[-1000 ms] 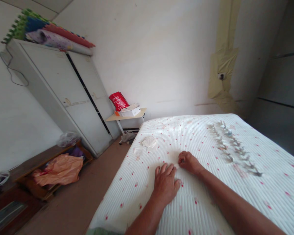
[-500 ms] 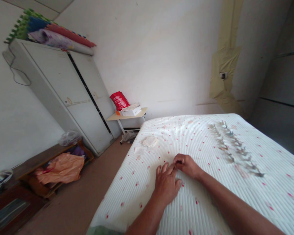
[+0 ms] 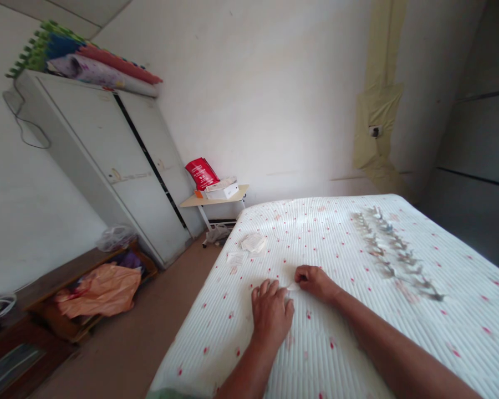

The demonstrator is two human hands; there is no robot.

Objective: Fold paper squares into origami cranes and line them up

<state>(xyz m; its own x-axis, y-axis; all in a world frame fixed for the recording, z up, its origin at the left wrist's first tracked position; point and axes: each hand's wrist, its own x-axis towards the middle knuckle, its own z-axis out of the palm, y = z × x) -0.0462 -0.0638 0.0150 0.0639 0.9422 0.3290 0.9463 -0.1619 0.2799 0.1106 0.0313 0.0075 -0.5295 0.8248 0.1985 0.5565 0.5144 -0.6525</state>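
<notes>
My right hand (image 3: 314,281) has its fingers closed in a pinch at the edge of a small white piece of paper (image 3: 293,286) on the bed. My left hand (image 3: 271,310) lies palm down to the left of it, fingers apart, with its fingertips close to the paper; whether they touch it I cannot tell. Under both hands is the bed's white ribbed cover (image 3: 336,354) with small red marks. Beyond the left hand, a little pile of printed paper pieces (image 3: 253,243) rests on the cover, with another piece (image 3: 235,258) beside it.
Small folded paper figures (image 3: 388,270) stand in two rows on the bed's right side. Behind the bed's far left corner, a small table (image 3: 191,200) carries a red bag (image 3: 202,173) and a white box (image 3: 222,192). A grey cabinet (image 3: 91,144) and a low wooden cabinet (image 3: 54,327) stand left.
My left hand has drawn back to the left, away from my right hand, and the white paper between them now shows. My right hand stays almost in place.
</notes>
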